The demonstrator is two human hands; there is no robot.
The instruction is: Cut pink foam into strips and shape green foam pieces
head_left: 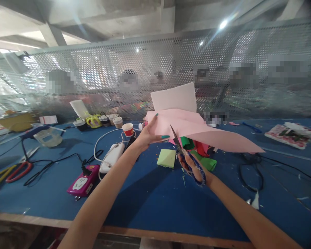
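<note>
A large pale pink sheet (pixel 181 121), paper or thin felt, hangs above the table with its right end curling down. My left hand (pixel 150 133) pinches its left edge between thumb and fingers. In my right hand (pixel 190 164) is a pair of scissors (pixel 178 143) with dark blue wrapped handles, its blades pointing up at the sheet's lower edge. Whether the blades touch the sheet I cannot tell. Behind the sheet rises a white rectangular board (pixel 174 98). Below, a light green square pad (pixel 166 158) lies between my hands, and rolled green material (pixel 187 143) shows under the sheet.
Left of my arm are a purple power socket (pixel 83 181), a white power adapter (pixel 113 157), a paper cup (pixel 128 130) and red-handled scissors (pixel 19 172). A black cable (pixel 251 186) and a patterned box (pixel 285 135) lie right. A perforated metal screen (pixel 106 76) borders the table's back.
</note>
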